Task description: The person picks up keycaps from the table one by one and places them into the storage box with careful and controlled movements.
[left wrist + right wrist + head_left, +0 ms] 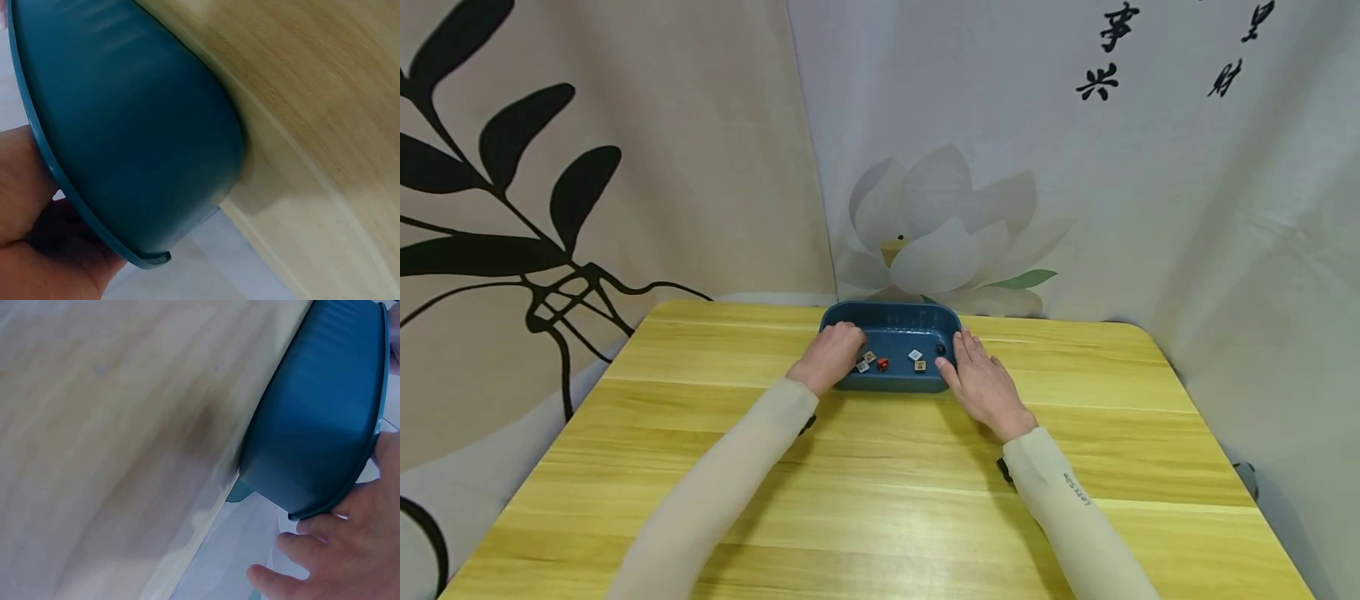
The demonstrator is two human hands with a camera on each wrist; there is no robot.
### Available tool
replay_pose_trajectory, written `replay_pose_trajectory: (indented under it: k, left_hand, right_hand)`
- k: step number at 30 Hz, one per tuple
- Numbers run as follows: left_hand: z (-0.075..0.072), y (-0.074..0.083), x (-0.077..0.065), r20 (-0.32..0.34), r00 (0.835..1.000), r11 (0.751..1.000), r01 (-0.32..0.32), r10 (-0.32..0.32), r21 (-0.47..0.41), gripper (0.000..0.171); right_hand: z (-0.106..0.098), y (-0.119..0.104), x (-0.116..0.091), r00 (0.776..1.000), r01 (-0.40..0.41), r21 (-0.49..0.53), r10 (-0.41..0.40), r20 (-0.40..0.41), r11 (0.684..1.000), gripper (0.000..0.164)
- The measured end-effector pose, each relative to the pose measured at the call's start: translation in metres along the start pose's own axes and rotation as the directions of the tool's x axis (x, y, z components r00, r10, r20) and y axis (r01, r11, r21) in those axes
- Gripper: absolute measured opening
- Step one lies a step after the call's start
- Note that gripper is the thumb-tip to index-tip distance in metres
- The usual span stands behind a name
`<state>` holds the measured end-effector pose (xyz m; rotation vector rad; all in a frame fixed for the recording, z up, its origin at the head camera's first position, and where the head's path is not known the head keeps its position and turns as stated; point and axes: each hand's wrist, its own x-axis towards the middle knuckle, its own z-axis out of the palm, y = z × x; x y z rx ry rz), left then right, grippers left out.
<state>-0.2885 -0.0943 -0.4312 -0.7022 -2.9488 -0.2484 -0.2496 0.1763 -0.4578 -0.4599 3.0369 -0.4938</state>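
A dark blue rectangular tray (891,385) with raised walls stands at the far side of the table. Several small dice lie in it: a red die (882,364), a white die (915,355), a dark die (941,349) and others with printed faces. My left hand (829,357) reaches over the tray's left end, fingers curled down inside; I cannot tell whether they hold a die. In the left wrist view the tray wall (137,131) partly hides these fingers. At the right end, my right hand (985,385) rests along the rim, its fingers extended and spread (350,550).
The tray stands on a wood-grain table (880,492), close to its back edge. Behind that edge hangs a pale cloth (1150,208) printed with a white flower, dark leaves and characters.
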Motion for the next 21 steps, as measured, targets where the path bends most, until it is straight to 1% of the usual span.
replay_pose_trajectory:
  k: [5,9,11,14,17,21]
  left_hand:
    - [0.001,-0.003,0.005,0.045,0.998,0.999,0.032,-0.031,-0.015,0.020]
    - [0.001,-0.005,0.008,0.071,0.996,0.998,0.054,-0.053,-0.014,0.017]
    - [0.002,-0.006,0.008,0.071,0.996,0.998,0.059,-0.058,-0.011,0.015]
    - [0.002,-0.007,0.006,0.034,0.998,0.998,0.058,-0.058,-0.005,0.013]
    - [0.001,-0.009,0.001,-0.047,0.998,0.999,0.036,-0.035,0.013,0.017]
    - [-0.001,-0.012,-0.010,-0.156,0.988,1.000,0.012,-0.010,0.014,0.028]
  right_hand:
    - [0.000,0.000,0.002,1.000,0.002,-0.001,-0.002,0.005,1.000,0.080]
    - [0.001,0.000,0.003,1.000,0.002,-0.001,-0.002,0.007,1.000,0.079]
    - [0.001,-0.001,0.002,1.000,0.002,0.000,-0.002,0.005,1.000,0.078]
    - [0.000,-0.002,0.002,1.000,0.000,0.003,0.000,0.005,1.000,0.077]
    - [-0.002,-0.002,0.002,1.000,0.001,0.004,-0.001,0.011,1.000,0.076]
    - [-0.003,0.000,0.004,1.000,0.006,0.019,-0.006,0.025,1.000,0.077]
